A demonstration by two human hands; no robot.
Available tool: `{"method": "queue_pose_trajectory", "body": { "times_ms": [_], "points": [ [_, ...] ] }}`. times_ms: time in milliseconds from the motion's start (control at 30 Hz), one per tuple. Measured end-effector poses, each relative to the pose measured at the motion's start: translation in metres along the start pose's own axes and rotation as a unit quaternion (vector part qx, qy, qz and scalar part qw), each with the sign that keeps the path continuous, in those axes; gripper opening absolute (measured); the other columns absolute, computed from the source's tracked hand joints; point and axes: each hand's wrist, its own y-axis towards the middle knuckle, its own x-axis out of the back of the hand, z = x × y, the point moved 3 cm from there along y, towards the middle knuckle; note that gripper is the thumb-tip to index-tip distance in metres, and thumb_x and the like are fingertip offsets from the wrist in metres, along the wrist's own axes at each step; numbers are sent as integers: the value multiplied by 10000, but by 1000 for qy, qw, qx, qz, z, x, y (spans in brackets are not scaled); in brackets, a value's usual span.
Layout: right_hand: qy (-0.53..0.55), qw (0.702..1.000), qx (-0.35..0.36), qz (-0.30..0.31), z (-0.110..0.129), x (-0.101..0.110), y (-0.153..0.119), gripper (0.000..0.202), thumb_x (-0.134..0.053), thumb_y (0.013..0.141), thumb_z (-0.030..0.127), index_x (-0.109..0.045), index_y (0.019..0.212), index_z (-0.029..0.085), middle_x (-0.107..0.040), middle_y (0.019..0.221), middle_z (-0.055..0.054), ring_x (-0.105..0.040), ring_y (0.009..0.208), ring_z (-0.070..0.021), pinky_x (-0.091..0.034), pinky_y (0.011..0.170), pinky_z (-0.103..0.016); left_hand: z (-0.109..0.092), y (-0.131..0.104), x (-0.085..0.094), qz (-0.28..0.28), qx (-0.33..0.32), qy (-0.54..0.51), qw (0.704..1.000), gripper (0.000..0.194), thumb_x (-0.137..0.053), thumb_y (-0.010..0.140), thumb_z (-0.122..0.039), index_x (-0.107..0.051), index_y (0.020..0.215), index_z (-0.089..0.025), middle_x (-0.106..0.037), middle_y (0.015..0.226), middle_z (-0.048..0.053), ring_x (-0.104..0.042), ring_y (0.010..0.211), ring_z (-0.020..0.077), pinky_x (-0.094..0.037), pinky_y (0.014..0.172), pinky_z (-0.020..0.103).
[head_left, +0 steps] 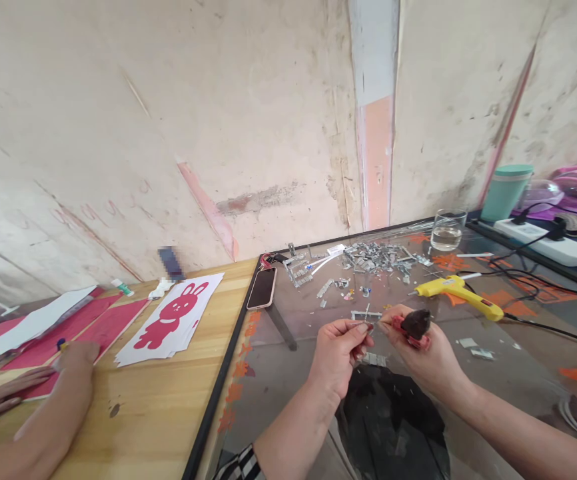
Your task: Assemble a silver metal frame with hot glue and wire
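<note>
My left hand [341, 353] is closed, thumb and fingertips pinched on a small thin piece whose kind I cannot make out. Close by on the right, my right hand [423, 357] is wrapped around a red-and-black handled tool [417, 327]; its working end is hidden by the fingers. Both hands almost meet above the glass tabletop. Small silver metal pieces [374, 360] lie just under the fingers. Behind the hands sits a thin metal frame piece [366, 315]. A yellow glue gun [461, 295] rests to the right, its nozzle pointing left.
Silver scraps [381, 260] are heaped at the back, beside a glass of liquid [447, 230]. A phone [261, 289] lies at the left edge. A power strip [548, 241] with black cables stands right. Another person's hands [76, 363] work near red paper [123, 327] on the wooden table.
</note>
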Motion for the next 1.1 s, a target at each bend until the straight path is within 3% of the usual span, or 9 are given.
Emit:
{"method": "queue_pose_trajectory", "body": {
  "times_ms": [100,267,433,567,667,800,1000,1100],
  "points": [
    [-55,998,41,4,4,2,-1,66,-501,753,156,-501,719,213,-532,687,3,-497,643,-140,-397,594,-242,3,2,-1,-19,-10,-12,1000,197,-726,584,-269,-653,647,-97,-570,498,17,-390,419,41,-236,442,195],
    [-134,983,125,16,15,4,0,192,-505,659,70,-523,772,225,-564,778,-18,-530,737,-165,-414,649,-260,10,3,-4,-31,16,-95,995,187,-744,562,-250,-646,619,-102,-566,535,11,-420,450,48,-290,471,200],
    [-97,991,92,4,9,2,-1,210,-458,659,44,-520,756,220,-563,752,-16,-530,715,-159,-416,642,-260,6,3,-3,-20,5,-82,996,182,-738,567,-230,-673,672,-95,-563,529,15,-409,443,48,-265,452,196],
    [-7,1000,-7,-4,-3,-3,2,30,-512,744,207,-512,714,206,-566,682,-10,-528,654,-154,-422,606,-253,4,4,-2,-20,-33,-42,998,175,-723,586,-246,-682,670,-98,-562,503,17,-389,433,42,-238,441,194],
    [41,998,-52,-6,-8,-6,4,143,-528,756,324,-522,702,191,-586,663,-21,-547,669,-167,-435,614,-257,6,5,-2,-22,-57,-21,998,174,-720,587,-265,-682,650,-107,-569,513,19,-393,450,44,-258,457,196],
    [37,998,-50,-12,-9,-8,5,176,-533,757,352,-518,703,186,-584,679,-23,-538,668,-164,-435,619,-260,7,6,-3,-35,-73,-15,997,167,-712,599,-265,-679,639,-107,-569,509,20,-391,451,46,-261,457,195],
    [-8,999,-23,-25,-6,-5,2,156,-527,772,338,-499,709,198,-541,677,-6,-496,649,-148,-418,616,-259,7,5,-5,-38,3,-82,996,190,-744,548,-244,-670,648,-100,-555,497,9,-394,421,40,-249,432,184],
    [-33,999,-7,-20,-3,-2,2,139,-523,775,321,-504,707,201,-538,665,1,-491,635,-142,-416,607,-255,4,3,-5,-7,7,-70,998,238,-738,573,-254,-682,733,-86,-599,563,37,-450,456,56,-293,457,191]
  ]
}}
